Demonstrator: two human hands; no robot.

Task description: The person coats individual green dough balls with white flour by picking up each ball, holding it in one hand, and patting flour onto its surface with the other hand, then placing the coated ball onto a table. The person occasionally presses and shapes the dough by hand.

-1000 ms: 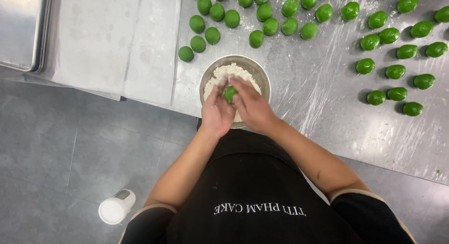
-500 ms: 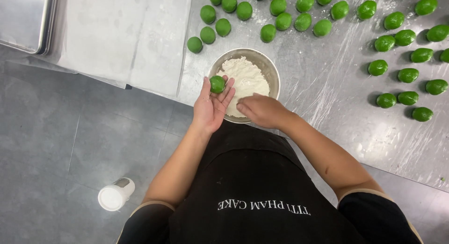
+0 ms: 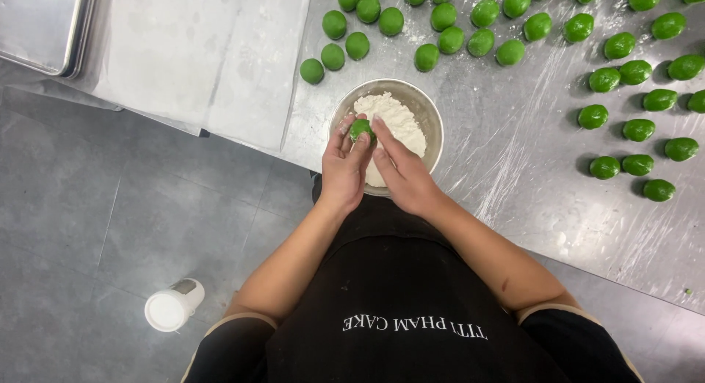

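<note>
Over a round metal bowl (image 3: 433,111) of white flour (image 3: 400,118) I hold a small green dough ball (image 3: 360,128). My left hand (image 3: 344,166) cups the ball at its fingertips. My right hand (image 3: 400,170) lies flat against it from the right, fingers straight. The bowl stands at the near edge of a steel table (image 3: 514,177). Several more green dough balls lie in rows behind the bowl (image 3: 426,56) and in a group at the right (image 3: 635,129).
White paper (image 3: 205,52) covers the table's left part, and a metal tray (image 3: 40,23) sits at the far left. On the grey floor at lower left lies a white-lidded container (image 3: 172,306). I wear a black apron (image 3: 396,302).
My right hand has come back from the flour to the ball in my left hand. Both hands now press on it together over the bowl.
</note>
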